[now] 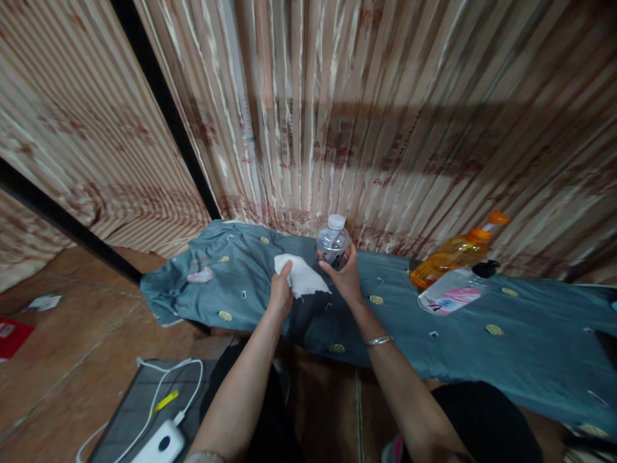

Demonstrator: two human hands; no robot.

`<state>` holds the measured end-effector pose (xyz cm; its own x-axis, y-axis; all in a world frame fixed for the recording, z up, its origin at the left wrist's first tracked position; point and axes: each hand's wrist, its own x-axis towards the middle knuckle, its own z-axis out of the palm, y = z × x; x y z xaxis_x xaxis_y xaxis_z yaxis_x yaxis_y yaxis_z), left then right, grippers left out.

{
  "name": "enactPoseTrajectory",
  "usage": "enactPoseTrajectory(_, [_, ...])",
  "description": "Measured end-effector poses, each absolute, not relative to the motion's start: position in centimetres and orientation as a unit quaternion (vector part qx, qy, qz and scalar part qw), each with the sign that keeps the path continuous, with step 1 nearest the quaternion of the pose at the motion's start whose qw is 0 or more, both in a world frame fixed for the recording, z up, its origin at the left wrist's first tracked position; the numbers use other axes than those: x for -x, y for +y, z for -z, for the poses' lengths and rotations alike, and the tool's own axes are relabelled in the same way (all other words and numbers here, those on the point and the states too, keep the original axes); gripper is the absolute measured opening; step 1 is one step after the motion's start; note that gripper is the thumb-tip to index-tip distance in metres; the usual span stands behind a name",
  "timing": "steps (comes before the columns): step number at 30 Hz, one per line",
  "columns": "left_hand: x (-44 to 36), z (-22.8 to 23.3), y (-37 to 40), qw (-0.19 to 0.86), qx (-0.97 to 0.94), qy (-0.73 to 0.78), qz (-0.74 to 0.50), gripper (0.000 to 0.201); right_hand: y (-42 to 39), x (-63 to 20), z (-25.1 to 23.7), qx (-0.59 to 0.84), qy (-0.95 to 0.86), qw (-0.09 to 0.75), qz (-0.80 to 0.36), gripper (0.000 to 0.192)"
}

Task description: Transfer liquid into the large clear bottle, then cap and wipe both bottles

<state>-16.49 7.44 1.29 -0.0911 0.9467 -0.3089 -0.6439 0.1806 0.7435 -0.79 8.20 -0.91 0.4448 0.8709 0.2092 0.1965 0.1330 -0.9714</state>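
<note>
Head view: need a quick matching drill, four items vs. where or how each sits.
Items:
1. white cloth
2. small clear bottle
3. orange bottle
4. white power bank

States:
A. on the floor, cable attached
B. lying on its side on the blue fabric
C. upright, held by the right hand
D. gripped by the left hand

Pairs: 1-D, 2-C, 3-B, 4-A

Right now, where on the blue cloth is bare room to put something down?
Bare blue cloth lies right of the right hand, below the two lying bottles: orange bottle, clear bottle. A smaller patch sits left of the left hand. It is crowded around the white cloth and small bottle.
</note>
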Motion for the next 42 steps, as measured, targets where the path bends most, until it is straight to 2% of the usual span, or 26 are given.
enactPoseTrajectory(2, [15.6, -0.5, 6.4, 0.677, -0.230, 0.406, -0.570, 0.021, 6.6, 0.4, 1.2, 0.585, -0.420, 0.617, -0.317, 0.118])
enactPoseTrajectory(6, [12.8, 1.4, 3.5, 0.731, -0.306, 0.383, -0.475, 0.025, 1.2, -0.2, 2.7, 0.559, -0.383, 0.586, -0.444, 0.075])
enactPoseTrajectory(9, [10.9, 2.6, 1.7, 0.747, -0.379, 0.370, -0.401, 0.029, -3.3, -1.0, 3.8, 0.547, -0.336, 0.547, -0.537, 0.063])
enactPoseTrajectory(12, [10.1, 3.1, 0.9, 0.721, -0.470, 0.347, -0.373, 0.039, -6.6, -2.9, 4.1, 0.557, -0.291, 0.535, -0.565, 0.056])
enactPoseTrajectory(15, [10.3, 2.9, 1.1, 0.689, -0.530, 0.348, -0.351, 0.045, -8.4, -6.7, 3.6, 0.597, -0.268, 0.546, -0.523, 0.056])
enactPoseTrajectory(17, [10.8, 2.5, 1.6, 0.648, -0.563, 0.357, -0.368, 0.036, -9.0, -9.8, 3.5, 0.668, -0.298, 0.538, -0.419, 0.058])
enactPoseTrajectory(18, [11.2, 2.2, 2.0, 0.626, -0.568, 0.369, -0.387, 0.031, -9.1, -11.1, 3.6, 0.722, -0.339, 0.515, -0.314, 0.059])
enactPoseTrajectory(20, [12.2, 1.6, 3.0, 0.598, -0.562, 0.395, -0.411, 0.024, -9.2, -12.9, 4.3, 0.773, -0.378, 0.478, -0.177, 0.058])
enactPoseTrajectory(23, [14.2, 0.7, 4.8, 0.566, -0.528, 0.431, -0.463, 0.019, -8.9, -12.2, 6.7, 0.789, -0.427, 0.432, -0.096, 0.051])
enactPoseTrajectory(25, [15.9, 0.2, 6.0, 0.544, -0.494, 0.455, -0.504, 0.017, -8.4, -9.8, 8.3, 0.784, -0.504, 0.360, -0.043, 0.048])
enactPoseTrajectory(28, [18.0, -0.4, 7.3, 0.525, -0.438, 0.444, -0.579, 0.020, -6.9, -4.8, 9.5, 0.751, -0.588, 0.299, -0.025, 0.049])
enactPoseTrajectory(32, [19.2, -0.9, 7.8, 0.501, -0.395, 0.435, -0.635, 0.027, -3.4, 2.2, 8.7, 0.699, -0.674, 0.237, -0.038, 0.051])
enactPoseTrajectory(38, [19.1, -1.1, 8.4, 0.480, -0.377, 0.424, -0.669, 0.026, 3.2, 11.7, 7.2, 0.613, -0.755, 0.222, -0.072, 0.045])
enactPoseTrajectory(42, [19.0, -1.3, 9.0, 0.490, -0.352, 0.424, -0.676, 0.026, 3.5, 13.7, 6.9, 0.539, -0.809, 0.215, -0.095, 0.042])
